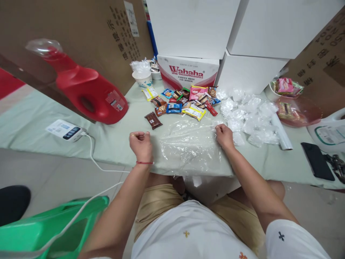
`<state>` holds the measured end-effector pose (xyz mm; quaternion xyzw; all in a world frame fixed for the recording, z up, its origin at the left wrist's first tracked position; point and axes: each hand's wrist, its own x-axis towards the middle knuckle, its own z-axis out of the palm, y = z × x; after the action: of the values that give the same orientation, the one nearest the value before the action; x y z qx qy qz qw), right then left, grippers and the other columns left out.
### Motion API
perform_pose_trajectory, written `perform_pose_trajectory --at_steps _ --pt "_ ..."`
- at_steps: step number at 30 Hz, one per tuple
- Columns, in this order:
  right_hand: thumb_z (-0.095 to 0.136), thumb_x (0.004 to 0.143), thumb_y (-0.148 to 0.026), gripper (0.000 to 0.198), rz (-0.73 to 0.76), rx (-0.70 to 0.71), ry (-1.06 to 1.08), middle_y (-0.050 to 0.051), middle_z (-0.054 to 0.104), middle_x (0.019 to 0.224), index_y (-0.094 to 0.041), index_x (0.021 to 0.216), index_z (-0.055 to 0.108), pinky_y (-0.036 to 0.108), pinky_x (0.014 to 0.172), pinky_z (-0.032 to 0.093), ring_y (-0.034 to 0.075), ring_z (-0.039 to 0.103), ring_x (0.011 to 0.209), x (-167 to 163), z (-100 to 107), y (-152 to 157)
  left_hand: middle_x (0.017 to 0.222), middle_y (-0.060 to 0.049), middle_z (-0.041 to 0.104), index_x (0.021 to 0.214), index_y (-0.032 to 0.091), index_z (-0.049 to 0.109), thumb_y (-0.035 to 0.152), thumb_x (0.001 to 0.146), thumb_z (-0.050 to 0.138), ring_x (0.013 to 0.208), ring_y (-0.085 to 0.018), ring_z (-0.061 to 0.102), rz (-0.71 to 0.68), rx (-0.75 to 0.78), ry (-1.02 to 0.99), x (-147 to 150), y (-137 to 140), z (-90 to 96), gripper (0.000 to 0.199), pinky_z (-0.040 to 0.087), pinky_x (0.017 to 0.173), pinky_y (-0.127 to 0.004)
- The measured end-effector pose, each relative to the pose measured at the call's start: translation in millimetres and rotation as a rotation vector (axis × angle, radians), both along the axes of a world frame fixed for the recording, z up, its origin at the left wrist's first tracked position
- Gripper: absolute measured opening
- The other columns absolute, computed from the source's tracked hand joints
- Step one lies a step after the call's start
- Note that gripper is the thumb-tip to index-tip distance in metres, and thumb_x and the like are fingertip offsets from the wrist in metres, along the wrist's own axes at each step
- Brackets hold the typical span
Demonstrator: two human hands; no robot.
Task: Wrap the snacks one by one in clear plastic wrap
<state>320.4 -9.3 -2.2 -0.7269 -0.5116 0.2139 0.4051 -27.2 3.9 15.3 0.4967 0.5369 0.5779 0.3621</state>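
A sheet of clear plastic wrap (191, 144) lies spread and wrinkled on the cloth-covered table in front of me. My right hand (224, 136) is closed, pinching the sheet's upper right edge. To the left of the sheet, my left hand (141, 146) is curled into a fist with the thumb on top; what it holds, if anything, cannot be made out. Just beyond the left hand sits a brown wrapped snack bar (153, 120). A pile of small wrapped snacks (185, 100) in several colours lies behind the sheet.
Crumpled clear plastic (248, 115) and a plastic wrap roll (281, 133) lie right. Beyond are a red basket (314, 115), phone (317, 161) and keys (336, 165). A red jug (88, 90) and corded white device (64, 130) stand left. Boxes (188, 72) line the back.
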Motion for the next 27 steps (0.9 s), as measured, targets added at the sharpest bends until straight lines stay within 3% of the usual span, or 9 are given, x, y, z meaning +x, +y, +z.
perform_pose_trajectory --at_steps 3,6,8,10,14,16,21,23,27 --pt "0.048 0.092 -0.043 0.028 0.017 -0.005 -0.041 0.003 0.065 0.074 -0.021 0.085 0.064 0.031 0.074 0.041 0.021 0.056 0.074 -12 6 4 0.091 0.0 0.062 0.096 0.022 0.055 0.034 0.095 0.061 0.086 -0.016 0.058 0.064 0.099 0.234 22 -10 13.9 0.014 0.047 0.082 -0.031" --pt "0.047 0.093 -0.043 0.03 0.036 -0.017 -0.074 0.003 0.066 0.074 -0.02 0.088 0.066 0.031 0.074 0.041 0.021 0.057 0.074 -16 7 9 0.118 -0.009 0.074 0.107 0.023 0.07 0.038 0.101 0.049 0.124 -0.026 0.061 -0.235 0.122 0.821 47 -12 16.0 0.026 0.041 0.111 -0.047" --pt "0.047 0.093 -0.041 0.031 0.027 -0.047 -0.11 0.004 0.067 0.076 -0.019 0.09 0.068 0.031 0.075 0.042 0.021 0.058 0.074 -8 6 11 0.144 -0.01 0.065 0.13 0.026 0.067 0.038 0.104 0.04 0.143 -0.029 0.05 -0.359 0.036 1.116 54 -8 9.7 0.04 0.028 0.122 -0.059" --pt "0.048 0.093 -0.038 0.029 -0.019 -0.091 -0.177 0.006 0.07 0.079 -0.019 0.091 0.07 0.032 0.077 0.042 0.023 0.06 0.078 8 6 11 0.163 -0.009 0.047 0.15 0.028 0.053 0.042 0.105 0.033 0.153 -0.029 0.039 -0.364 -0.086 1.257 53 -1 1.1 0.051 0.018 0.124 -0.067" --pt "0.049 0.094 -0.033 0.028 -0.134 -0.232 -0.357 0.011 0.072 0.087 -0.019 0.096 0.073 0.034 0.075 0.041 0.026 0.062 0.083 40 16 9 0.172 -0.01 0.026 0.163 0.026 0.033 0.056 0.105 0.024 0.159 -0.032 0.025 -0.33 -0.192 1.341 45 6 -10.0 0.067 0.014 0.124 -0.072" --pt "0.048 0.095 -0.035 0.03 -0.132 -0.222 -0.451 0.013 0.073 0.093 -0.019 0.1 0.074 0.034 0.075 0.042 0.027 0.062 0.085 40 28 15 0.173 -0.01 0.022 0.165 0.025 0.028 0.062 0.103 0.025 0.161 -0.034 0.02 -0.364 -0.175 1.371 44 5 -10.8 0.073 0.012 0.123 -0.074" --pt "0.046 0.101 -0.038 0.035 0.161 -0.056 -0.621 0.016 0.069 0.118 -0.019 0.114 0.072 0.039 0.088 0.046 0.032 0.059 0.111 -15 53 69 0.174 -0.008 0.021 0.166 0.027 0.026 0.066 0.101 0.028 0.161 -0.032 0.019 -0.446 -0.113 1.388 44 1 -9.5 0.075 0.007 0.123 -0.076" --pt "0.055 0.098 -0.047 0.041 0.248 -0.116 -0.676 0.019 0.065 0.128 -0.017 0.122 0.07 0.045 0.097 0.045 0.038 0.051 0.126 -41 55 97 0.174 -0.006 0.022 0.165 0.03 0.028 0.067 0.101 0.028 0.161 -0.031 0.019 -0.469 -0.085 1.392 43 0 -9.3 0.074 0.007 0.123 -0.075" --pt "0.077 0.08 -0.063 0.084 0.301 -0.323 -0.706 0.022 0.056 0.144 -0.016 0.145 0.054 0.053 0.106 0.042 0.043 0.044 0.135 -68 49 134 0.175 -0.004 0.02 0.164 0.035 0.031 0.072 0.098 0.03 0.162 -0.034 0.012 -0.464 -0.07 1.4 42 0 -8.4 0.075 0.008 0.123 -0.075"
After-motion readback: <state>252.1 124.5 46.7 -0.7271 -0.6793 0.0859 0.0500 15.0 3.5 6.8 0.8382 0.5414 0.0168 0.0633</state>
